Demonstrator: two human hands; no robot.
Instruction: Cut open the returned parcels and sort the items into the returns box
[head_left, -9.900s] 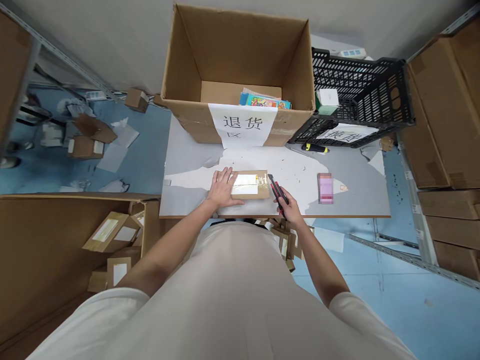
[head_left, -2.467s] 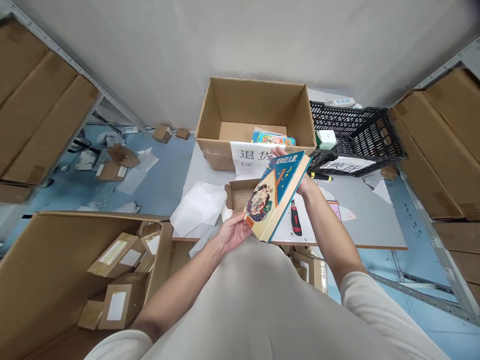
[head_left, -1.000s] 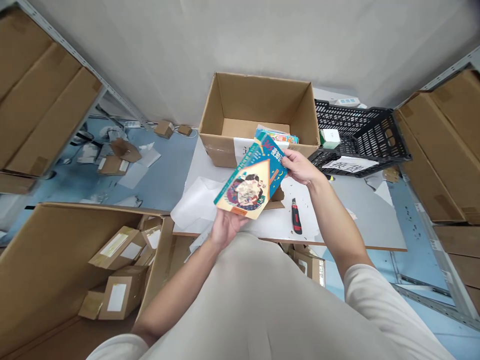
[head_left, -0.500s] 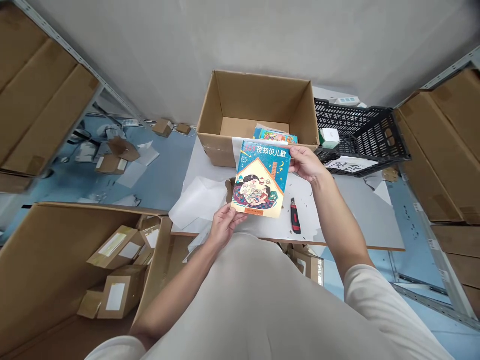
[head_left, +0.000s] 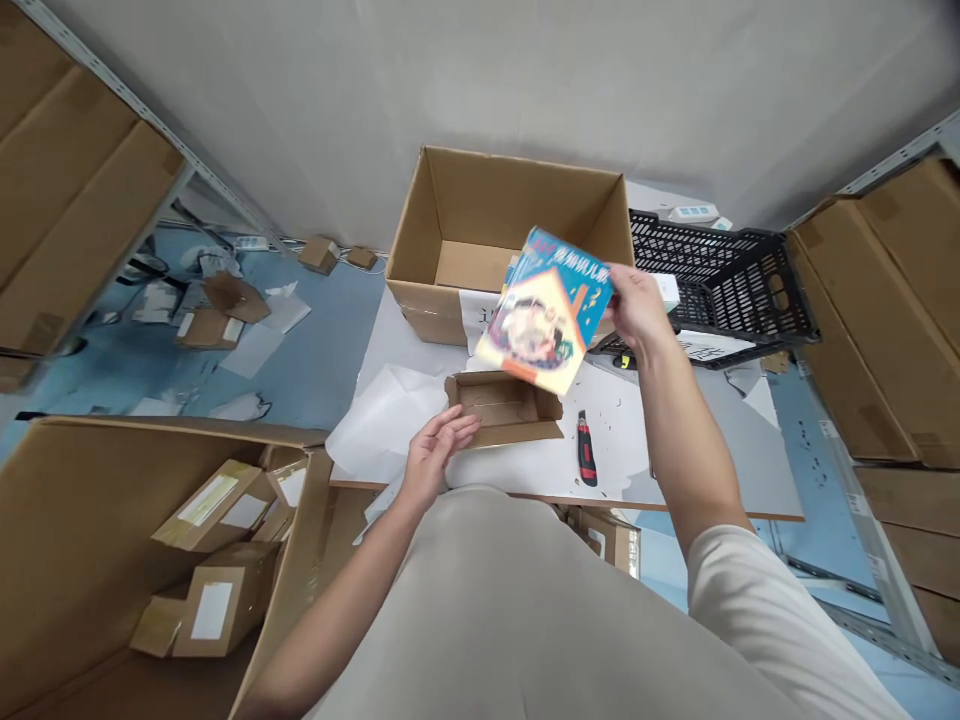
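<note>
A blue and cream picture book [head_left: 546,315], slightly blurred, is gripped at its right edge by my right hand [head_left: 637,305]. It hangs tilted in front of the large open cardboard box [head_left: 427,305], covering part of the box's front wall. My left hand [head_left: 439,450] is empty, its fingers stretched out beside the left end of a small open carton [head_left: 517,435]. Right of that carton, a red and black box cutter [head_left: 586,450] lies on the white table [head_left: 705,430].
A black plastic crate [head_left: 742,290] stands right of the large box, with a small white box [head_left: 665,290] at its near left. Crumpled white wrapping [head_left: 386,420] covers the table's left side. A big carton [head_left: 97,520] holding several parcels is at lower left. Stacked cartons flank both sides.
My left hand has let go of the book and moved slightly down and left. My right hand has lifted the book away and tilted it, uncovering the small carton.
</note>
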